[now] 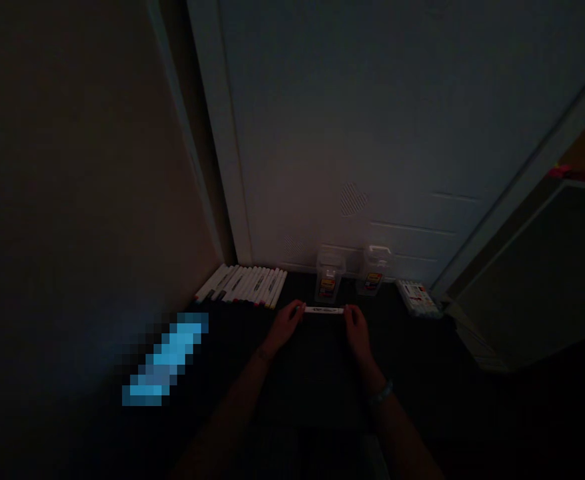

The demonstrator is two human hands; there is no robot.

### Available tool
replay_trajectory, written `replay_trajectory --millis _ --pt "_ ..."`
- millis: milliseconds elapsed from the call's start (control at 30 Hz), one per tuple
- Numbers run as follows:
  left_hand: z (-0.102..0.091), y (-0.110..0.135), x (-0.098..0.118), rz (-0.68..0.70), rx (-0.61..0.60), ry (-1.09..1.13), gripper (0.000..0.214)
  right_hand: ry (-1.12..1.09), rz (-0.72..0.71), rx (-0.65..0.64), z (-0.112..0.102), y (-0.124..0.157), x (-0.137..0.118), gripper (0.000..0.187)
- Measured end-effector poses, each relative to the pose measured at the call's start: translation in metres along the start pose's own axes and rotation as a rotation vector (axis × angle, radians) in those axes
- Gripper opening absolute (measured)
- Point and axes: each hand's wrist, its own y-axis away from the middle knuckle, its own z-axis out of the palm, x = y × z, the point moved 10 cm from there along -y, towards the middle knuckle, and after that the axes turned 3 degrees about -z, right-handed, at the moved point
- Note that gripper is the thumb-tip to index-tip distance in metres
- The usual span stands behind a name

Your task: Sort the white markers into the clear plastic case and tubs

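A white marker [324, 310] with dark print lies level between my two hands, above the dark table. My left hand [288, 319] is closed on its left end, thumb and fingertips pinching it. On the other end, my right hand [357, 325] pinches in the same way. Just beyond the marker stands a clear plastic case [328, 283] with a yellow and red label. To the left of my left hand is a row of white markers [256, 285] laid side by side, some with coloured ends. The room is dim, so fine detail is lost.
A second clear case [372, 273] with a handle stands at the back right. Further right lies a flat pack of markers [416, 297]. A bright blurred screen [167, 360] is at the left, and a white panel [312, 167] rises behind the dark table [317, 380].
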Motion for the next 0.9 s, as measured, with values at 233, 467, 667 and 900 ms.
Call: replay_trajectory --millis 233,467,667,900 --pt "-0.0006 -0.0002 0.0003 0.035 0.006 0.035 0.032 0.006 -0.001 0.011 0.0002 0.0007 0.003 0.029" --pt "0.0008 -0.0006 -0.0003 0.046 -0.014 0.037 0.034 -0.016 0.016 0.01 -0.0002 0.0011 0.0031 0.031" --pt "0.002 -0.0001 -0.0003 0.032 -0.016 0.014 0.035 0.012 0.027 -0.003 -0.0013 0.0019 0.001 0.036" --pt "0.003 0.001 -0.0009 0.048 -0.01 -0.012 0.036 0.031 0.014 -0.03 -0.0007 0.0004 0.0057 0.038"
